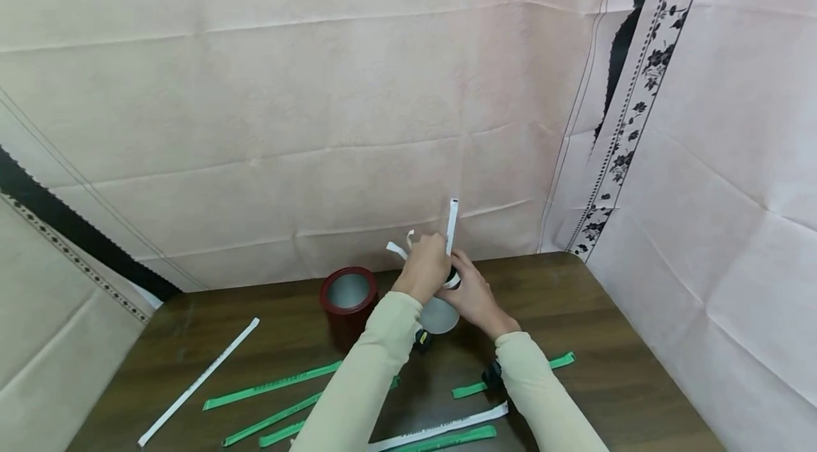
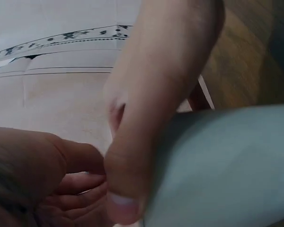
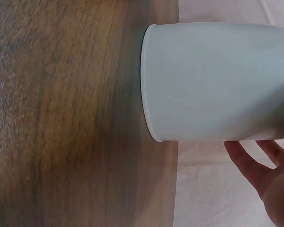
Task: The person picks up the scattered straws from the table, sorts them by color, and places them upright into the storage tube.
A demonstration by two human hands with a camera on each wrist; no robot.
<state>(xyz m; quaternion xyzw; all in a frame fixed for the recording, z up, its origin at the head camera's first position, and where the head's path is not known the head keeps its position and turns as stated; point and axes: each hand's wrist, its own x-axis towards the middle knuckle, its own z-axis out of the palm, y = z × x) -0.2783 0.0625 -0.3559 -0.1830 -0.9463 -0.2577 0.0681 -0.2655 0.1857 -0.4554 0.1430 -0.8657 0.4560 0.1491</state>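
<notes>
At the back edge of the table, a white cylindrical container (image 1: 440, 316) stands with its dark opening partly covered by my hands. My right hand (image 1: 474, 296) holds it, with fingers around the upper part. In the right wrist view, two fingertips meet the smooth side of the white container (image 3: 213, 80). Over the mouth, my left hand (image 1: 423, 269) is curled around white strips, and their short bent ends (image 1: 396, 249) stick out on its left side. A long white strip (image 1: 452, 225) rises upright between both hands. The strips' lower parts are hidden.
Left of my hands stands a dark red container (image 1: 349, 306) with a grey inside. Several green strips (image 1: 274, 384) lie across the front of the brown table. Another white strip (image 1: 198, 382) lies far left, a further white strip (image 1: 440, 429) near the front. Pale cloth (image 1: 319, 118) hangs behind.
</notes>
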